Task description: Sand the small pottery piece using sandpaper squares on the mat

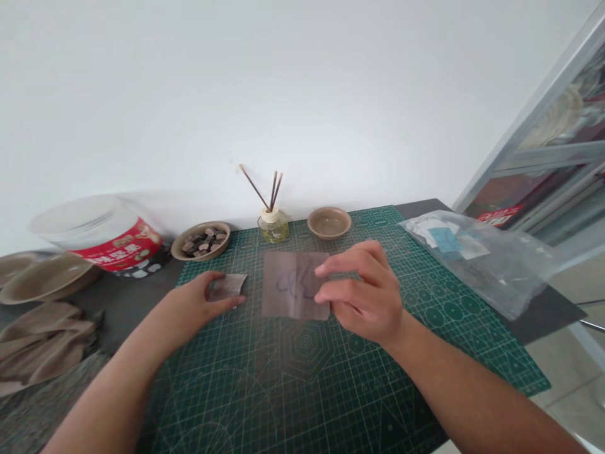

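Note:
A square, brownish translucent sheet (295, 285) with blue pen marks and a vertical crease is at the middle of the green cutting mat (302, 391). My right hand (363, 291) is at its right edge, with the fingers bent and the fingertips on or just over the sheet. To the left, my left hand (203, 302) has its thumb and forefinger around a smaller greyish piece of paper (227, 287), gripping it by its left side. The two pieces lie apart, with a strip of mat between them.
Behind are a bowl of dark pieces (202, 241), a glass bottle with sticks (274, 226) and a small brown bowl (329, 223). A plastic bag (486, 261) lies right; a large jar (104, 236), more bowls (51, 277) and a brown cloth (45, 343) are left.

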A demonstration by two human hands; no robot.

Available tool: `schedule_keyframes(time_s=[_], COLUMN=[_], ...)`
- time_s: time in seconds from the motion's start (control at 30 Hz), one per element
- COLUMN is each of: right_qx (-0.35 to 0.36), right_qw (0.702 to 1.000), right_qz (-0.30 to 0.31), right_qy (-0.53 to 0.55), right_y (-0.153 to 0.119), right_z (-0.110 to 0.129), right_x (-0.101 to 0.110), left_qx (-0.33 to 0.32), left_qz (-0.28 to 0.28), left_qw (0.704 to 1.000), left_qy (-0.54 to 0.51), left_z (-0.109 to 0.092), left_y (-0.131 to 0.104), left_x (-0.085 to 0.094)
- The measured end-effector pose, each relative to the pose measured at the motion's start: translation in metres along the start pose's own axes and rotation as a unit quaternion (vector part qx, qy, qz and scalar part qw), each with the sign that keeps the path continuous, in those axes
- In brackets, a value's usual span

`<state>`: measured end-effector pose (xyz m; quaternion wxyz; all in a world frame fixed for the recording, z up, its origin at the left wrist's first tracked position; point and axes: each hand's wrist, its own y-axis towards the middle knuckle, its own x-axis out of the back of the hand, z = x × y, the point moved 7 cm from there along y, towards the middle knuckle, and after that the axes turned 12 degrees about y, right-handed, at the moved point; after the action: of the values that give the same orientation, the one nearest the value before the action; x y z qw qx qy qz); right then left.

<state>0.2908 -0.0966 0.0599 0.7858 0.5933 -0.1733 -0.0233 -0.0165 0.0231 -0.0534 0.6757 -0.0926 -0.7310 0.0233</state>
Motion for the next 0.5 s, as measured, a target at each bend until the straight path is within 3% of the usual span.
schedule_keyframes(time_s=[0.17, 0.27, 0.4, 0.5], right_qx=[-0.020, -0.103, -0.244, -0.289], right_qw=[0.999, 0.989, 0.941, 0.911], right_qz=[0.037, 0.107, 0.227, 0.281], right_qy=[0.010, -0.009, -0.057, -0.090], right_y=[-0.002, -0.007, -0.026, -0.038], right_z=[-0.006, -0.029, -0.066, -0.080], right_x=[-0.006, -0.015, -0.028, -0.031], left_qx=[0.055, 0.109, 0.099, 0.087], left_qz=[-0.021, 0.013, 0.037, 0.032], left_qw=[0.998, 0.994, 0.994, 0.996], left_qy=[0.008, 0.010, 0.006, 0.009], left_z=[0.017, 0.039, 0.049, 0.047], left_y=[-0.007, -0.009, -0.009, -0.008], left_x=[0.018, 0.016, 0.005, 0.003])
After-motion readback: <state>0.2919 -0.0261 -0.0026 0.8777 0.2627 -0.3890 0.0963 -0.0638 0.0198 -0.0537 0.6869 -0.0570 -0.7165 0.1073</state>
